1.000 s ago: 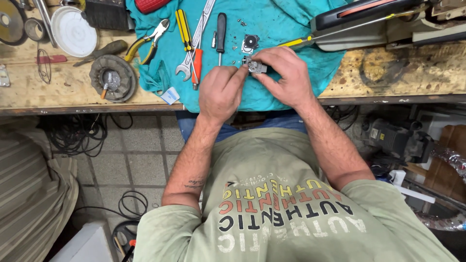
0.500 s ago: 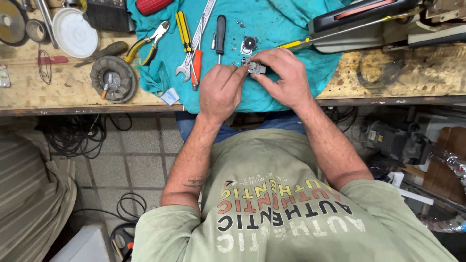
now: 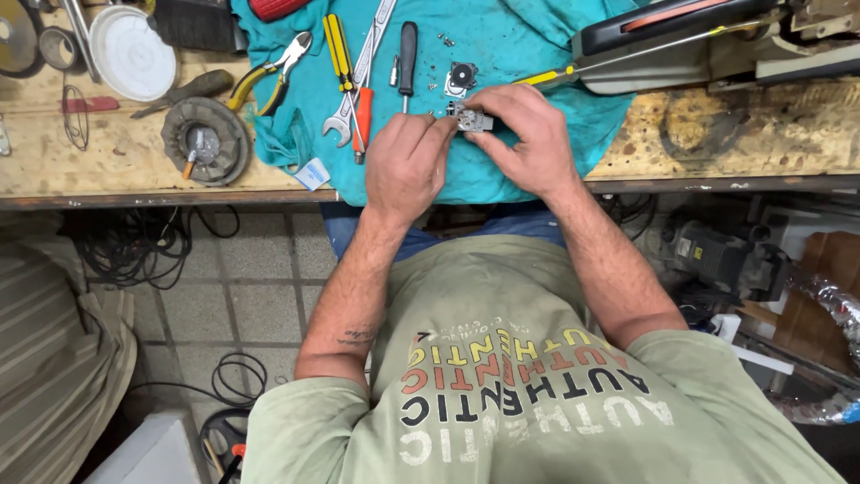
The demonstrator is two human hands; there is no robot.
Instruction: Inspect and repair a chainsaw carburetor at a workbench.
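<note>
Head view looks straight down at a person in a green shirt who leans over a wooden workbench [image 3: 107,170]. Both bare forearms reach up from the body and meet over a teal cloth [image 3: 528,45] spread on the bench.

The left hand [image 3: 405,166] lies palm down, knuckles up, wrist straight. Its fingers are curled in close together, and the fingertips touch the left end of a small grey metal part [image 3: 472,120]. How tight the pinch is cannot be told, since the back of the hand hides most of it.

The right hand [image 3: 530,139] comes in from the other side with the wrist bent a little. Its fingers wrap round the right end of the small grey metal part and pinch it, thumb under and fingers on top. So the part sits between the two hands, just above the cloth, near the middle of the bench edge.

Just beyond the hands lies a small round black piece [image 3: 460,76] with some tiny screws [image 3: 443,38] near it. A black-handled screwdriver [image 3: 408,56] lies right beside the left hand. Further left are a silver spanner [image 3: 358,81], a yellow-and-black screwdriver [image 3: 339,45] and pliers [image 3: 273,72] with yellow grips (half on the cloth). On the bare wood sit a round grey ribbed part [image 3: 206,141] and a white lid [image 3: 133,52].
</note>
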